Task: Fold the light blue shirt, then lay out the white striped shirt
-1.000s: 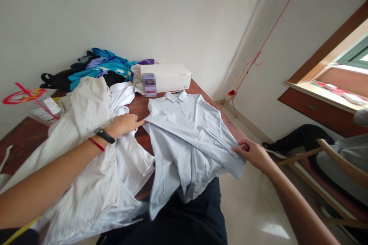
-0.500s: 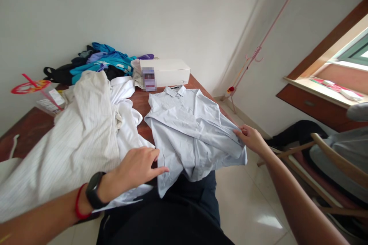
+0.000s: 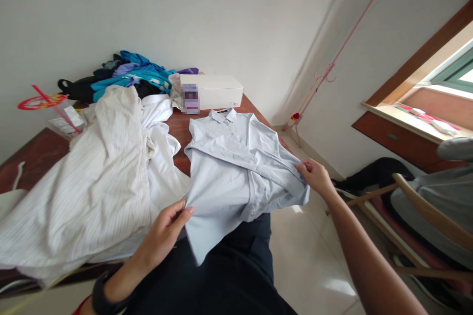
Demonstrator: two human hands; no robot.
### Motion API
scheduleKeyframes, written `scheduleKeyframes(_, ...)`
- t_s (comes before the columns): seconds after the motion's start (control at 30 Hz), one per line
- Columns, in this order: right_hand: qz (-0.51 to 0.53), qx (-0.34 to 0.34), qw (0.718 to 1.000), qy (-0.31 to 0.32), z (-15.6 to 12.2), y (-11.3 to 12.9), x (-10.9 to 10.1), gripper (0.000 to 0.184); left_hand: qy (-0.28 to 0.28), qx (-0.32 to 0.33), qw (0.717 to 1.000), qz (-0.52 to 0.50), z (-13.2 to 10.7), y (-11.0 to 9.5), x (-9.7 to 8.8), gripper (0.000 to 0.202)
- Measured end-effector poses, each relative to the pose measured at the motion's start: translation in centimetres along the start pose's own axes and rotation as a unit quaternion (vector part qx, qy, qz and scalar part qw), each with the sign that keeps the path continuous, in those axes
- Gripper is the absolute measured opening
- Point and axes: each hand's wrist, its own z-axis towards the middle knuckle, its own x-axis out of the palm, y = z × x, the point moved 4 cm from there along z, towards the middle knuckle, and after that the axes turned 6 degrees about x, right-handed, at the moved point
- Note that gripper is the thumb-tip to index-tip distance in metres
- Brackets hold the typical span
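Note:
A light blue-grey collared shirt (image 3: 225, 172) lies front up on the table, its collar toward the wall and its hem hanging over the near edge. Its sleeves are laid across the front. My left hand (image 3: 168, 229) pinches the left side edge near the hem and draws that part taut. At the opposite side, my right hand (image 3: 315, 175) grips the fabric between thumb and fingers. A cream striped garment (image 3: 111, 167) is heaped left of the shirt, with white cloth (image 3: 164, 152) beside and under it.
Behind these sit a pile of blue and black clothes (image 3: 129, 76) and a white box (image 3: 218, 91). A clear cup with a red straw (image 3: 64, 118) stands on the wooden table (image 3: 33, 150) at far left. A pink coat rack (image 3: 328, 71) and a wooden chair (image 3: 428, 202) are to the right.
My left hand has moved down and left and now grips the shirt's edge, pulling it flatter and outward. My right hand keeps its hold on the other side.

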Motion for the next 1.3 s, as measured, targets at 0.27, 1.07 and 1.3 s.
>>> scheduleKeyframes(0.27, -0.011, -0.009, 1.0, -0.019, -1.1, -0.8, -0.4, 0.047, 0.022, 0.044, 0.991, 0.123, -2.1, 5.8, 3.3, 0.021)
scheduleKeyframes(1.07, 0.26, 0.125, 0.956, 0.054, -5.1, -6.1, 0.6, 0.067, 0.36, 0.052, 0.922, 0.134, 0.7, -5.5, -2.4, 0.029)
scheduleKeyframes(1.3, 0.287, 0.17, 0.926, 0.179, -8.1, -8.1, 2.4, 0.072, -0.056, 0.08, 0.957, 0.274, 18.2, -3.6, -8.9, 0.058)
